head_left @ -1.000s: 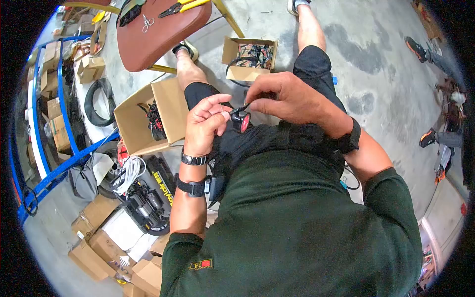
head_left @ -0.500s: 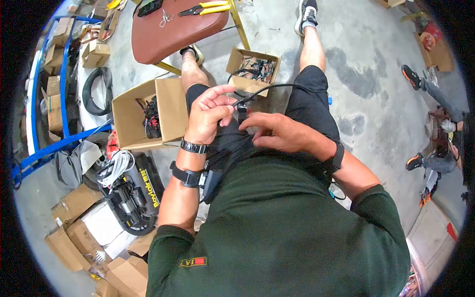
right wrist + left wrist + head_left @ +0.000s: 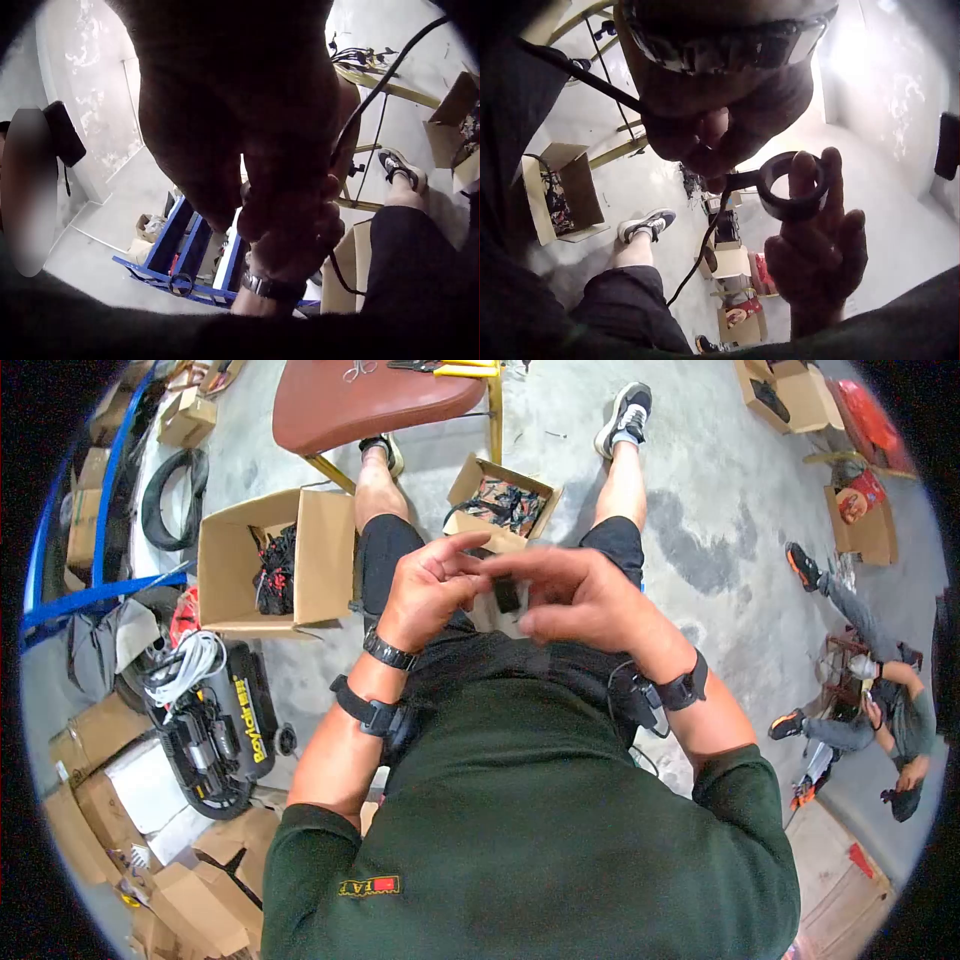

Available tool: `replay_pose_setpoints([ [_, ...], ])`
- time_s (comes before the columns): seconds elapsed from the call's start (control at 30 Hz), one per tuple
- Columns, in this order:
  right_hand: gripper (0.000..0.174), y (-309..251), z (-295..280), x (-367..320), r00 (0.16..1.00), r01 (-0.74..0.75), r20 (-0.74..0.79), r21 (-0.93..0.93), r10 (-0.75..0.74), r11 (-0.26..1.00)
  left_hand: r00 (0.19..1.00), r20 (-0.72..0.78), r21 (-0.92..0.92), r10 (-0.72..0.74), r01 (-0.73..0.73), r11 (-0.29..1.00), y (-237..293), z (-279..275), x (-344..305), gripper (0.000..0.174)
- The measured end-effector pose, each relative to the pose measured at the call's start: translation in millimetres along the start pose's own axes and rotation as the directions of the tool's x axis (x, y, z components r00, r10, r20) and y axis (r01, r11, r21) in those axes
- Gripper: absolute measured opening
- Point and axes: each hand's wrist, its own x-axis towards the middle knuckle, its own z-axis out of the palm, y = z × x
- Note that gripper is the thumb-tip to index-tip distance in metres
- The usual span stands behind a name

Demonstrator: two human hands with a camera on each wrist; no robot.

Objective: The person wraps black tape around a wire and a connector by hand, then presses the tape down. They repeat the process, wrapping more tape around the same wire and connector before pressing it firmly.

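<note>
Left fingers [image 3: 465, 544] pinch stem [image 3: 743, 181] of black ring [image 3: 789, 210] | right fingers [image 3: 545, 563] loosely extended by it | yellow lettering [image 3: 250, 720] begins "Bay"

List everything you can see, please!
Ring: one, black, centre
Cord: one, black, from the ring
Large box: one, brown, left
Small box: one, brown, ahead
Tangled parts: uncounted, mostly dark, in both boxes
Seat: one, brown, ahead
Scissors: one, silver, on the seat
Hand tool: one, yellow-handled, on the seat
Hoop: one, black, left
Shelf frame: one, blue, far left
Machine: one, black, left
Cable coil: one, white, by the machine
Other boxes: several, brown, both sides
Another person: one, grey trousers, right
Left hand: one, bare, pinching ring
Right hand: one, bare, at ring
</note>
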Motion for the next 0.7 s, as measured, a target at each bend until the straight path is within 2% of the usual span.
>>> replay_pose_setpoints([
  [0.03,0.056,-5.3,-1.2,2.0,0.999,0.040,-0.024,0.113,-0.038,0.993,0.999,0.023,0.018,0.032,-0.032,0.999,0.1,0.9,-1.0,0.051],
  [0.1,0.057,-5.6,-12.0,10.8,0.998,0.022,0.058,0.252,-0.037,0.968,0.998,0.014,0.044,0.056,-0.057,0.997,4.6,4.4,-5.6,0.054],
  [0.3,0.050,10.1,-16.5,28.0,0.993,0.106,-0.057,0.126,-0.099,0.986,0.998,0.020,0.057,0.053,-0.054,0.997,6.9,3.0,-16.0,0.056],
  [0.4,0.041,18.7,-18.2,35.6,0.983,0.088,-0.164,0.052,-0.078,0.995,0.998,0.030,0.055,0.058,-0.060,0.997,3.7,1.9,-17.4,0.057],
  [0.6,0.028,37.7,-20.8,49.6,0.963,0.072,-0.261,-0.014,-0.073,0.997,0.996,0.042,0.032,0.075,-0.076,0.997,0.7,6.1,-18.7,0.058],
  [0.7,0.024,43.6,-24.5,54.7,0.961,0.017,-0.274,-0.056,-0.032,0.998,0.996,0.033,0.054,0.086,-0.088,0.995,2.9,9.0,-19.7,0.058],
])
